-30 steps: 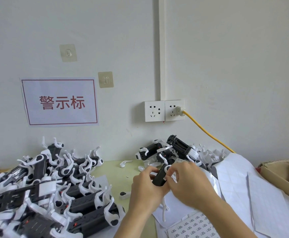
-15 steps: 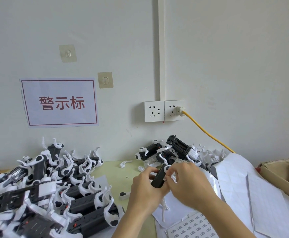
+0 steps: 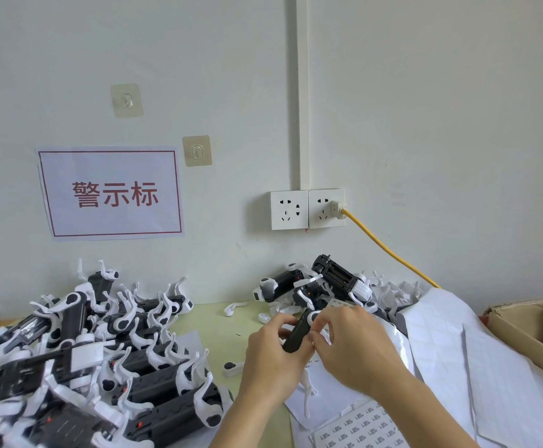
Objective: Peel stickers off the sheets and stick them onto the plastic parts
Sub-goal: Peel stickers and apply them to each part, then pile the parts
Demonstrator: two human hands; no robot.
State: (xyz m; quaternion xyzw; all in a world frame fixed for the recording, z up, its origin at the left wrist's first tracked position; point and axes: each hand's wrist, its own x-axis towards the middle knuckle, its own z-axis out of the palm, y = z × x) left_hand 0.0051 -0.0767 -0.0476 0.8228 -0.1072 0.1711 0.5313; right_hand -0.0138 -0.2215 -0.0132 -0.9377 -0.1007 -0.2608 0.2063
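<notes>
A pale green table is set against a white wall. On it are heaped black-and-white plastic parts at the left and a smaller pile at the back; sticker sheets, used backing sheets and a cardboard box are laid at the right.

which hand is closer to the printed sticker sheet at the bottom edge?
Right. The right hand sits just above the sticker sheet, its forearm crossing beside it; the left hand is further left, over the table. Both grip the black part.
</notes>
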